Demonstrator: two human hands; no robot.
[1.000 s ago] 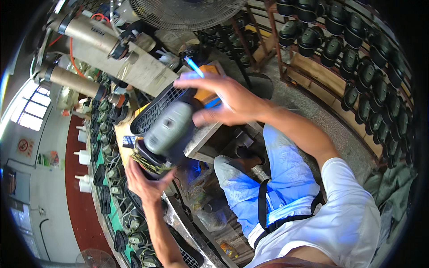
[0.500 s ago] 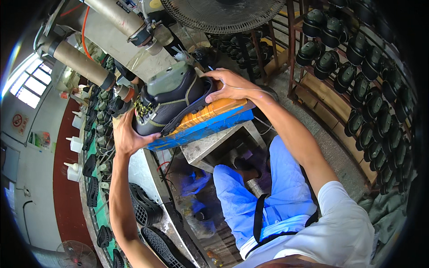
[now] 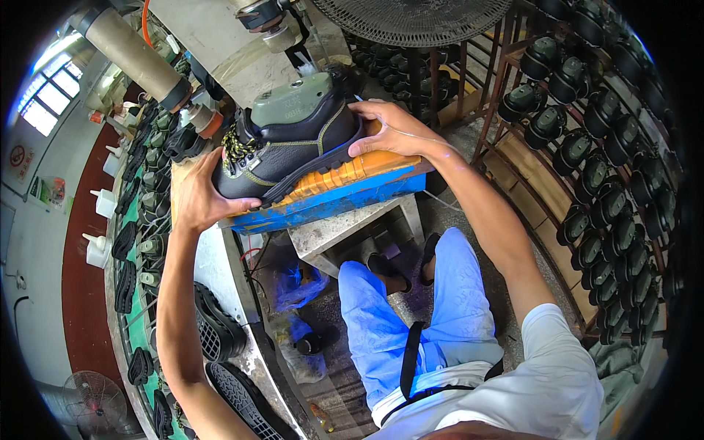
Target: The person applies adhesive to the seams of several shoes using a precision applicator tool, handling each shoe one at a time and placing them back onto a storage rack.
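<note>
White-sleeved wearer sitting, pale blue trousers point(image 3: 400, 323) showing below, both bare forearms reaching forward. Left hand point(image 3: 192, 196) is cupping the toe of a black shoe point(image 3: 293, 163), thumb lying along the lower edge, other fingertips hiding behind the toe — clamped on it. Right hand point(image 3: 387, 133) is gripping the heel end, thumb and fingers closing on the back of the shoe and its sole edge. The shoe is sitting sole-down on an orange pad point(image 3: 359, 163), toe pointing left, yellow-and-black laces point(image 3: 239, 143) showing, a grey-green last point(image 3: 293, 103) filling its opening. The pad is topping a blue block point(image 3: 334, 199), a pale stand point(image 3: 330, 233) standing just in front. On the bench at left, loose black soles point(image 3: 248, 400) are lying tread-up. Farther off, a beige cylinder point(image 3: 132, 57) is slanting down toward the toe; white bottles point(image 3: 98, 251) are lining the left side; a rack point(image 3: 507, 123) of dark shoes is filling the right — a large round fan point(image 3: 425, 28) standing beyond the block.
</note>
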